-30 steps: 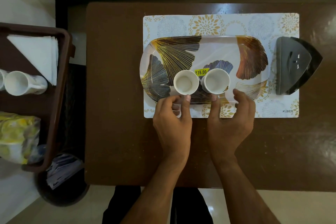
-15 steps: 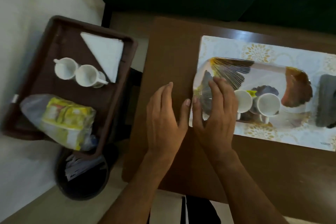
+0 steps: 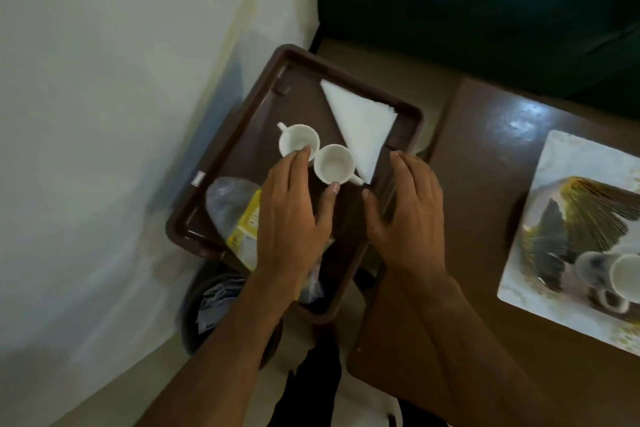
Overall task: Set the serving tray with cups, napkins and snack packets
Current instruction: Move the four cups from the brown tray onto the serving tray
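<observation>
Head view: serving tray [image 3: 540, 236] at right holds cups only – napkins [image 3: 360, 121], snack pack [image 3: 242, 222] & 2 cups [image 3: 313, 152] wait in brown bin [image 3: 346, 74], left hand [image 3: 294, 218] & right hand [image 3: 408, 215] spread above, gripping nothing.

Two white handled cups [image 3: 298, 141] [image 3: 334, 164] stand upright, side by side, in a brown bin [image 3: 242, 156]. A folded white triangular napkin stack [image 3: 360, 125] lies flat just beside them. A clear-wrapped yellow snack packet [image 3: 242, 222] lies at the bin's near end. The leaf-patterned serving tray [image 3: 554, 236] holds two more cups [image 3: 627, 274], blurred.
</observation>
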`<state>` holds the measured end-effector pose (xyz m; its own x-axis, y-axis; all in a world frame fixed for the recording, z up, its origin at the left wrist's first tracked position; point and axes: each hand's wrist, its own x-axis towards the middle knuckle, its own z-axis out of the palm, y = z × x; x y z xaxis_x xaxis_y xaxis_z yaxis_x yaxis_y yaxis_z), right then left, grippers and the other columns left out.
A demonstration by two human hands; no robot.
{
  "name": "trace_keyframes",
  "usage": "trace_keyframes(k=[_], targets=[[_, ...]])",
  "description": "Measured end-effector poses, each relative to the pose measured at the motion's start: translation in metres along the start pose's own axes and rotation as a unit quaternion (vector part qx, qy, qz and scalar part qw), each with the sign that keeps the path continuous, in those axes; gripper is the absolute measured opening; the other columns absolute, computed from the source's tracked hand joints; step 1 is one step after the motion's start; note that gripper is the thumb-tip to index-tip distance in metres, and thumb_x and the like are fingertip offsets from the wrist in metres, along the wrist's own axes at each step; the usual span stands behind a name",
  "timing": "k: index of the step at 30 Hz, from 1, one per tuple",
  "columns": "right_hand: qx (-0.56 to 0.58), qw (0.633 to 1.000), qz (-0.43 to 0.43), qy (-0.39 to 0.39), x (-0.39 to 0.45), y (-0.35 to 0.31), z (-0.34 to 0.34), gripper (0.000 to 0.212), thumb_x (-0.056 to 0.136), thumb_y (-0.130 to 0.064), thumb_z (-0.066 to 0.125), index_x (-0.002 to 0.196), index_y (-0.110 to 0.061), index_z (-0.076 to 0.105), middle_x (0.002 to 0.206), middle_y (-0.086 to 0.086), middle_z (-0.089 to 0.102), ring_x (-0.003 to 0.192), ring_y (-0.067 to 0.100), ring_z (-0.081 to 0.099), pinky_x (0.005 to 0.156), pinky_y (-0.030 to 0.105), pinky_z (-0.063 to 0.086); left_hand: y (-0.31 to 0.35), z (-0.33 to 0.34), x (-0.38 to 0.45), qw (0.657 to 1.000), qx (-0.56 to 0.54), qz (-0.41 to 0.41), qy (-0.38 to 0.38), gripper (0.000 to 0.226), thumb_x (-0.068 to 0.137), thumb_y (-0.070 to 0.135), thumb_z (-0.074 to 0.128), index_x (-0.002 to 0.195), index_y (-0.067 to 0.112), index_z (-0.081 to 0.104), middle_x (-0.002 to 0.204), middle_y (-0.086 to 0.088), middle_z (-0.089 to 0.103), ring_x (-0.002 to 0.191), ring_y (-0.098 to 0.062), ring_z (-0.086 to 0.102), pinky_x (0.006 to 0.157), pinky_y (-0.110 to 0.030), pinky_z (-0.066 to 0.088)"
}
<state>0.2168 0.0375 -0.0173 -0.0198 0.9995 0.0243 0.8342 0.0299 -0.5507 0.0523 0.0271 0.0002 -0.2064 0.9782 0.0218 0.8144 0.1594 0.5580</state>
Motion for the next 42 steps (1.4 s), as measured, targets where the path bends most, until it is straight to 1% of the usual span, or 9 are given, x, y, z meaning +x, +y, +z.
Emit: trace_keyframes(k=[6, 11, 15, 20, 25, 31, 34, 37, 42], targets=[[0.007, 1.000, -0.006, -0.008, 0.010, -0.028, 0.039, 0.062, 0.087, -0.020, 0.080, 0.142, -0.003, 0.057, 0.141, 0.015, 0.062, 0.135, 0.034, 0.055, 0.117, 0.046, 0.043, -0.043, -0.015, 0.034, 1.000, -0.003, -0.018, -0.003, 0.056, 0.099, 0.016, 0.069, 0.150, 0.006, 0.049, 0.149, -0.011, 0.056, 0.141, -0.025, 0.050, 0.114, -0.032, 0.043], [0.008, 1.000, 0.000, 0.017, 0.008, -0.027, 0.053, 0.051, 0.085, -0.010, 0.078, 0.133, -0.002, 0.064, 0.130, 0.014, 0.068, 0.125, 0.033, 0.060, 0.109, 0.046, 0.049, -0.057, -0.010, 0.053, 1.000, 0.006, 0.005, -0.030, 0.070, 0.083, -0.020, 0.062, 0.148, 0.004, 0.052, 0.149, -0.012, 0.056, 0.143, -0.027, 0.050, 0.116, -0.041, 0.049], [0.005, 0.999, 0.026, 0.041, 0.008, -0.026, 0.057, 0.040, 0.085, -0.005, 0.079, 0.124, -0.001, 0.069, 0.119, 0.014, 0.072, 0.115, 0.031, 0.065, 0.100, 0.044, 0.055, -0.063, -0.006, 0.069, 0.998, 0.012, 0.025, -0.051, 0.079, 0.075, -0.025, 0.067, 0.148, 0.002, 0.053, 0.148, -0.015, 0.057, 0.141, -0.030, 0.052, 0.116, -0.039, 0.048], [0.023, 0.997, 0.044, 0.056, 0.009, -0.026, 0.061, 0.031, 0.087, -0.004, 0.078, 0.117, -0.001, 0.071, 0.110, 0.013, 0.074, 0.103, 0.030, 0.070, 0.088, 0.048, 0.061, -0.071, 0.001, 0.085, 0.995, 0.023, 0.039, -0.086, 0.071, 0.073, -0.021, 0.076, 0.140, 0.000, 0.060, 0.141, -0.018, 0.060, 0.136, -0.035, 0.056, 0.110, -0.032, 0.043], [0.053, 0.993, 0.066, 0.077, 0.008, -0.030, 0.066, 0.017, 0.088, -0.009, 0.081, 0.102, -0.001, 0.075, 0.113, 0.012, 0.071, 0.094, 0.024, 0.073, 0.078, 0.043, 0.064, -0.075, -0.001, 0.087, 0.999, 0.029, 0.017, -0.040, 0.039, 0.087, -0.008, 0.076, 0.125, 0.001, 0.070, 0.123, -0.017, 0.066, 0.119, -0.032, 0.063, 0.097, -0.026, 0.046], [0.063, 0.987, 0.128, 0.073, 0.009, -0.043, 0.069, 0.013, 0.086, -0.009, 0.083, 0.097, -0.002, 0.079, 0.111, 0.010, 0.073, 0.089, 0.020, 0.072, 0.077, 0.037, 0.064, -0.065, -0.010, 0.067, 0.997, 0.009, -0.070, -0.011, 0.020, 0.097, 0.006, 0.070, 0.116, 0.007, 0.076, 0.108, -0.008, 0.073, 0.099, -0.022, 0.069, 0.081, -0.023, 0.047], [0.068, 0.982, 0.166, 0.066, 0.011, -0.051, 0.069, 0.012, 0.085, -0.010, 0.084, 0.095, -0.004, 0.082, 0.108, 0.008, 0.074, 0.087, 0.017, 0.071, 0.077, 0.027, 0.059, -0.059, -0.010, 0.057, 0.994, -0.012, -0.110, -0.014, 0.014, 0.099, 0.015, 0.070, 0.110, 0.011, 0.078, 0.098, -0.004, 0.075, 0.087, -0.017, 0.070, 0.072, -0.027, 0.051], [0.076, 0.976, 0.199, 0.053, 0.012, -0.057, 0.069, 0.010, 0.086, -0.012, 0.083, 0.094, -0.006, 0.083, 0.109, 0.006, 0.074, 0.088, 0.013, 0.069, 0.078, 0.020, 0.054, -0.057, -0.007, 0.051, 0.989, -0.032, -0.141, -0.023, 0.014, 0.098, 0.021, 0.072, 0.103, 0.011, 0.079, 0.091, -0.003, 0.075, 0.081, -0.016, 0.070, 0.071, -0.033, 0.058], [0.072, 0.970, 0.228, 0.041, 0.012, -0.062, 0.067, 0.007, 0.087, -0.013, 0.082, 0.092, -0.008, 0.082, 0.108, 0.005, 0.074, 0.085, 0.003, 0.057, 0.076, 0.002, 0.035, -0.057, -0.001, 0.047, 0.983, -0.054, -0.170, -0.038, 0.017, 0.098, 0.024, 0.073, 0.092, 0.009, 0.080, 0.079, -0.003, 0.075, 0.072, -0.017, 0.070, 0.068, -0.041, 0.061]])
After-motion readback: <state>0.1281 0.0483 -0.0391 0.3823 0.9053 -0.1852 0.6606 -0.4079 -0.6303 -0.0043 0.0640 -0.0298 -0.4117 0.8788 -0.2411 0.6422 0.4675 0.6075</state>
